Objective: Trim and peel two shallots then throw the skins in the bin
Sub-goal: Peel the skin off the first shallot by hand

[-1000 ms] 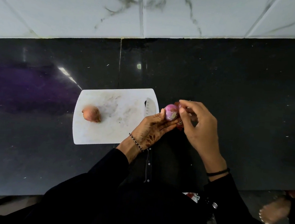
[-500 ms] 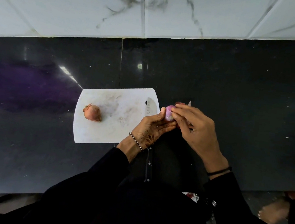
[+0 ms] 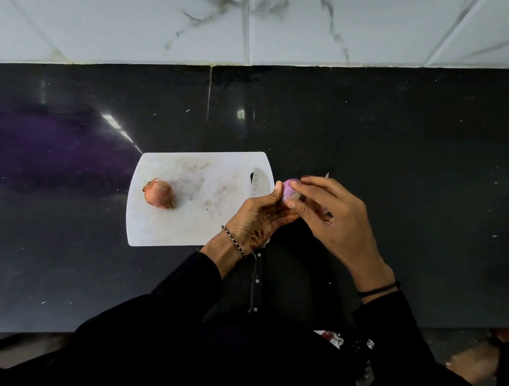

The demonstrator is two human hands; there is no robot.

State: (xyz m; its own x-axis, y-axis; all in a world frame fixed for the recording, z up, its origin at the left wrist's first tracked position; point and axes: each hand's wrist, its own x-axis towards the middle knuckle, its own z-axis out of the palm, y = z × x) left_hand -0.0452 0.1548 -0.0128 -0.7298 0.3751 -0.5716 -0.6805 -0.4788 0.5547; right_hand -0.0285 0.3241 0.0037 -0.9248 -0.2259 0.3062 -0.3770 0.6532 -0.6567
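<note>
while one shallot waits, we work the other in both hands

as we look down over the black stone counter, both hands meet just past the right edge of the white cutting board. our left hand, hennaed on its back, curls round the half-peeled shallot from the left, thumb up against its pale pink flesh. our right hand comes in from the other side, its fingers bent over the top of the bulb and its thumb pressed to the near face, so the bulb is pinched between the two hands above the counter, off the board. a thin pale sliver of skin pokes up beyond the right fingers; we cannot tell whether it is attached. some reddish skin shows under the right palm, too hidden to make out.

the unpeeled shallot lies alone on the left part of the board, brown papery coat on, dry tip pointing left, well apart from our hands. the knife lies along the board's right side, its blade tip pointing away from us and its riveted black handle running back towards us under the left wrist.

a beaded bracelet circles our left wrist and a black band our right, both above black sleeves. white marbled wall tiles back the counter, and a bare foot shows on the floor at the lower right.
</note>
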